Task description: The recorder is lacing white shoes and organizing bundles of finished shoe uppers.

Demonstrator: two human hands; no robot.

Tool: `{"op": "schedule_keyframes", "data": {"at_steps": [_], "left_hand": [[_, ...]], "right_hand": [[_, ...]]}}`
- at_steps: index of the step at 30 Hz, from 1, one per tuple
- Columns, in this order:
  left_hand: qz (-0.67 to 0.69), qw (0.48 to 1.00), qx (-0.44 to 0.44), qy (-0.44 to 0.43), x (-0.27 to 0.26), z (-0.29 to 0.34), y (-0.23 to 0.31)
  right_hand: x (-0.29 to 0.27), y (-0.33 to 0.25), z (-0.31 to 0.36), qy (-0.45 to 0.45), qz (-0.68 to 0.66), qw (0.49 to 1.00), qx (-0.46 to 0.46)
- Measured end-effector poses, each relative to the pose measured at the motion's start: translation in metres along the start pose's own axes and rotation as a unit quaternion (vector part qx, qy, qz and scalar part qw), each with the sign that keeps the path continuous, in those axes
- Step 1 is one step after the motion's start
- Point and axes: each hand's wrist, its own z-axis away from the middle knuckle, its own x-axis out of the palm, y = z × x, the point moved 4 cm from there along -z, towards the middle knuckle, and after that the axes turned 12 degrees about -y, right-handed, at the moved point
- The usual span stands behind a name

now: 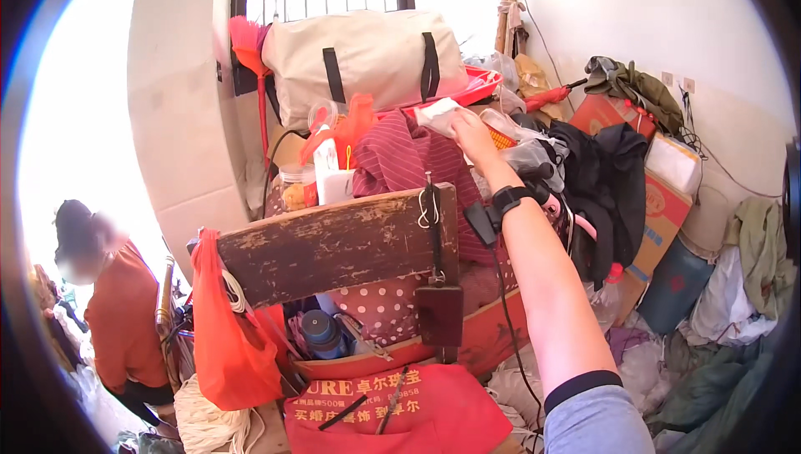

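Note:
My right hand [473,138] reaches far over the pile, its fingers closed on a white packet or folded cloth [437,115]; its exact kind is unclear. A black watch [507,199] is on that wrist. The held piece is just above a maroon striped cloth [399,152], which drapes behind a worn wooden chair back [334,247]. Beside the hand is an orange plastic basket [501,138], partly covered by clear plastic bags [534,158]. A red tray [482,83] shows behind it. My left hand is out of view.
A large beige bag [359,58] with black straps stands at the window. An orange plastic bag [229,329] and a black pouch [440,315] hang on the chair back. A black cable [511,329] runs beside my forearm. A person [125,312] is at the left.

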Motion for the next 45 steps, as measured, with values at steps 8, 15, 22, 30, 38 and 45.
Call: {"op": "schedule_keyframes", "data": {"at_steps": [8,15,22,30,38,45], "left_hand": [[-0.012,1.000,0.001,0.012,-0.007,0.011,0.002],[0.004,1.000,-0.003,-0.020,-0.009,0.034,-0.009],[0.088,0.996,0.006,0.008,-0.021,0.059,0.010],[0.379,0.922,0.036,-0.071,-0.015,0.051,0.007],[0.735,0.614,0.073,-0.278,0.000,0.032,0.103],[0.735,0.610,0.031,-0.295,-0.023,0.085,0.102]], "right_hand": [[-0.011,-0.037,-0.003,0.069,-0.245,0.967,0.024],[-0.009,-0.108,0.047,0.193,-0.476,0.858,0.032],[0.034,-0.227,0.209,-0.020,-0.605,0.787,0.116],[0.046,-0.330,0.347,-0.252,-0.629,0.673,0.297],[0.064,-0.424,0.437,-0.390,-0.632,0.583,0.331],[0.060,-0.450,0.471,-0.464,-0.536,0.584,0.395]]}}
